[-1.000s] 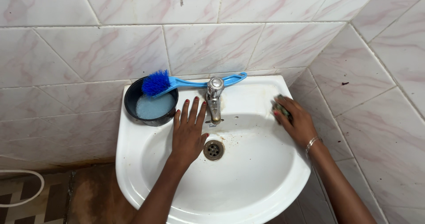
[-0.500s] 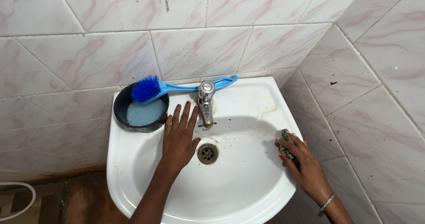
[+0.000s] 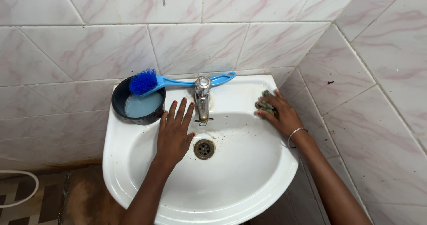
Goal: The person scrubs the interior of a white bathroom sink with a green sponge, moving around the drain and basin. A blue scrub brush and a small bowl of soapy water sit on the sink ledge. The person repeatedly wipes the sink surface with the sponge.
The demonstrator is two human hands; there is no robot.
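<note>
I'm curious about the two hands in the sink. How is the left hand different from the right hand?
The left hand lies flat and open inside the white sink, fingers spread, holding nothing. The right hand presses a greenish scrub pad against the sink's back right ledge. The right wrist wears a silver bracelet; the left wrist is bare. Both have red nails and touch the sink.

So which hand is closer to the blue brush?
Left. The left hand lies flat just below the blue brush; the right hand scrubs the far side of the sink.

Blue brush, white sink
</note>
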